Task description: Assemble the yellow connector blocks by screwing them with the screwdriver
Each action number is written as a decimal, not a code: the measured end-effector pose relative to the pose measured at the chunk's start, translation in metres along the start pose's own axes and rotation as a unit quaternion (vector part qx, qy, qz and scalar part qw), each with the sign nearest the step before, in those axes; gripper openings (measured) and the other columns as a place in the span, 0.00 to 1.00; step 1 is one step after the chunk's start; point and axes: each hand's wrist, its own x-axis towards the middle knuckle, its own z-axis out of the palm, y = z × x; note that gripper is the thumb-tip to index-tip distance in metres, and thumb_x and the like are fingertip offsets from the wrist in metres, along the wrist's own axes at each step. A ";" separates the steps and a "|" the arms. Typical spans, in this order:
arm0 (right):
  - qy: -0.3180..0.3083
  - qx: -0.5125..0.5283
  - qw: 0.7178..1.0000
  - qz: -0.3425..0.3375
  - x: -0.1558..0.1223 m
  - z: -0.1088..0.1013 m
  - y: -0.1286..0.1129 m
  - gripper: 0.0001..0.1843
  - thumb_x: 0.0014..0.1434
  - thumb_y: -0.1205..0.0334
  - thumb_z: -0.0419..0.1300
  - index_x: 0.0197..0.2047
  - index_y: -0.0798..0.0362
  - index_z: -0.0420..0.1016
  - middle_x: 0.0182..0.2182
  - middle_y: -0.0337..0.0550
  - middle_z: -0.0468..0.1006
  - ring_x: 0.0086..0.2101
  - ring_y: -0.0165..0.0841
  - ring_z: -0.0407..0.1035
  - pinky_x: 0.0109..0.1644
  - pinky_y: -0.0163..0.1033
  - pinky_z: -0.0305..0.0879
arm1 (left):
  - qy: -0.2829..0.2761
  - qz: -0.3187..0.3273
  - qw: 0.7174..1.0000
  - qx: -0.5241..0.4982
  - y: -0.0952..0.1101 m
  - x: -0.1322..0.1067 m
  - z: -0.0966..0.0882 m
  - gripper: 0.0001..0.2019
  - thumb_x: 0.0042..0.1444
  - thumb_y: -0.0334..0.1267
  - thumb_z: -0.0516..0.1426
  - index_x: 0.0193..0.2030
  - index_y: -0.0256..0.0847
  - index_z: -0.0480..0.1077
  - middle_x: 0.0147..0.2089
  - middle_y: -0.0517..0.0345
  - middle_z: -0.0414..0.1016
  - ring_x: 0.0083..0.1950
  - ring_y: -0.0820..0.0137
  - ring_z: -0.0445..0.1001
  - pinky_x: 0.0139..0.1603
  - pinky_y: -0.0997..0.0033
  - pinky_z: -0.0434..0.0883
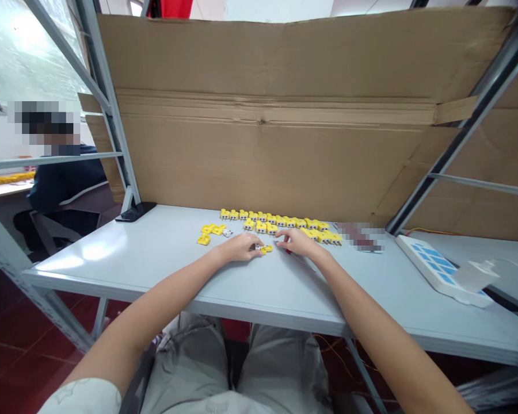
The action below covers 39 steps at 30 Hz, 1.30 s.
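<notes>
Yellow connector blocks [276, 222] lie in rows mid-frame on the table [125, 253]; we see one loose yellow block [265, 249] at our left hand [240, 247], grip unclear; right hand [297, 242] released, just beside it.

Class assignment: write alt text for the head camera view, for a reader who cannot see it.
The left hand and right hand meet at a small yellow plastic part on a white table, beside rows of matching yellow parts. A cardboard sheet stands behind the table, and a seated person is at far left.
</notes>
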 end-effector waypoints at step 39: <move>0.007 0.036 0.989 -0.142 0.002 0.015 -0.018 0.10 0.58 0.64 0.55 0.34 0.55 0.78 0.32 0.45 0.78 0.31 0.33 0.69 0.37 0.35 0.61 | 0.002 -0.041 0.998 -0.038 -0.002 0.001 0.000 0.15 0.57 0.39 0.60 0.50 0.38 0.73 0.46 0.51 0.78 0.42 0.66 0.75 0.44 0.72 0.67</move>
